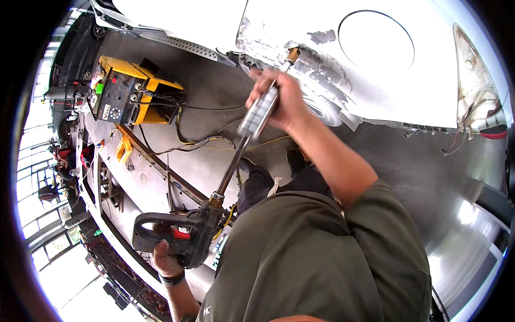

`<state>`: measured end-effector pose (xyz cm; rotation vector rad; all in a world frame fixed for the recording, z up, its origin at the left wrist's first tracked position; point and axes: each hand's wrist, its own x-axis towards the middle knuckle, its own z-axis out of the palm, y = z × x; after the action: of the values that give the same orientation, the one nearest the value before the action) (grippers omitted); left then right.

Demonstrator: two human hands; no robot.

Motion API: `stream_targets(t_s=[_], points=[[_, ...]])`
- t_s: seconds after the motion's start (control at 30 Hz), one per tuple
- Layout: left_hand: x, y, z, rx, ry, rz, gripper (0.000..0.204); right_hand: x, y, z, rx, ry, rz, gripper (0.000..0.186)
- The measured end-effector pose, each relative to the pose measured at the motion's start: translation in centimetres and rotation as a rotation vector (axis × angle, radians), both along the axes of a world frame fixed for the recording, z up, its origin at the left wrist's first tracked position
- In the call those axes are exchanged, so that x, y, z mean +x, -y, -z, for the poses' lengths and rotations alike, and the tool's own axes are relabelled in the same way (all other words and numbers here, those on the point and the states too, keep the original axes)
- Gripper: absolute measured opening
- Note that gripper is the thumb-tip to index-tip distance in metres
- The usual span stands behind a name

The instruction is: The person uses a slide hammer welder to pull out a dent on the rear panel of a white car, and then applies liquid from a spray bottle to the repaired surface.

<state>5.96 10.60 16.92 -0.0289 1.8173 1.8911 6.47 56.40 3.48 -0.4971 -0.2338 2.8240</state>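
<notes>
A slide-hammer dent puller runs diagonally across the view, with a black pistol-grip body [199,233], a steel shaft [232,170] and a brass tip [293,54]. My left hand [167,261] is wrapped round the grip, near its red trigger [181,234]. My right hand [281,99] is closed round the silver sliding weight [257,114], a little blurred. The tip lies against or just in front of the scraped, dented patch [320,67] on a white car panel [300,19]; whether it touches, I cannot tell.
A yellow and black welder unit [119,99] stands on the floor at the left, its cables [206,140] trailing toward my feet. Near it are a long metal rail [161,165] and a yellow tray [124,149]. The car's wheel [322,110] lies beyond my right hand.
</notes>
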Motion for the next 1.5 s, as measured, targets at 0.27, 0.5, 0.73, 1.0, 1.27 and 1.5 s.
stream_targets(t_s=[0.27, 0.5, 0.73, 1.0, 1.27, 1.5], points=[[-1.9, 1.5, -2.0, 0.133, 0.059, 0.0, 0.063, 2.5, 13.1, -5.4, -0.191, 0.165, -0.004, 0.015], [-1.2, 2.9, -1.6, -0.138, -0.105, 0.098, 0.072, 2.8, 12.5, -4.9, -0.183, 0.199, -0.122, 0.016], [-0.4, 0.9, 0.0, -0.055, -0.116, 0.01, 0.066, 2.9, 11.1, -4.3, -0.138, 0.161, -0.141, 0.015], [-0.3, 1.8, 0.3, -0.068, -0.077, -0.042, 0.065, 3.0, 10.8, -4.6, -0.161, 0.155, -0.146, 0.016], [-0.1, 1.1, 0.0, -0.103, -0.168, -0.044, 0.065, 2.7, 10.7, -4.3, -0.151, 0.131, -0.159, 0.018], [0.2, -4.9, -2.0, 0.028, -0.115, 0.049, 0.064, 2.7, 10.1, -4.1, -0.162, 0.133, -0.125, 0.023]])
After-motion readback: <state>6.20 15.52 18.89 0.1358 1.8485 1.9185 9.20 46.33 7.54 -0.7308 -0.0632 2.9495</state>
